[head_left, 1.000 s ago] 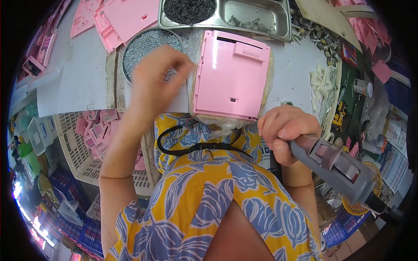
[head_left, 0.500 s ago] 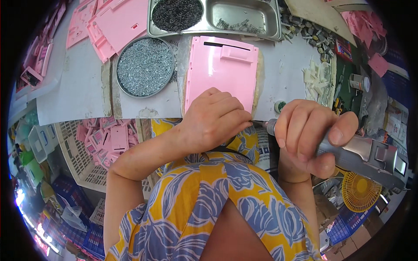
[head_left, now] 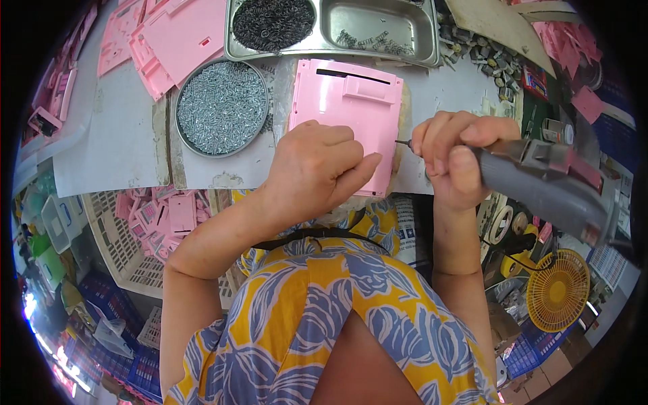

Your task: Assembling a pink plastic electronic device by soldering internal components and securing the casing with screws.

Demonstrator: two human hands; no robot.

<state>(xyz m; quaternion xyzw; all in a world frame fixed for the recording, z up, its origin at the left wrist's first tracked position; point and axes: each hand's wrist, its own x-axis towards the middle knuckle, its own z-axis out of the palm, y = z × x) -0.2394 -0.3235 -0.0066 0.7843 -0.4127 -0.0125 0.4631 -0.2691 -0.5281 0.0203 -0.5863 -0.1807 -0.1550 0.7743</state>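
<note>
A pink plastic panel (head_left: 347, 108) lies flat on the white work table (head_left: 108, 145) in front of me. My left hand (head_left: 317, 169) rests on its near edge, fingers curled, pressing it down. My right hand (head_left: 451, 156) grips a grey electric screwdriver (head_left: 540, 185), whose thin bit (head_left: 403, 143) points left at the panel's right edge. A round metal dish of small silver screws (head_left: 221, 106) sits just left of the panel.
A steel tray (head_left: 378, 27) with dark springs and loose screws stands behind the panel. Pink plastic parts (head_left: 169, 34) are stacked at the back left. A white basket of pink pieces (head_left: 162, 216) sits below the table's left edge, a yellow fan (head_left: 557, 290) at the right.
My left hand came back from the screw dish and settled on the panel's near edge. My right hand raised the screwdriver from my lap to the panel's right side.
</note>
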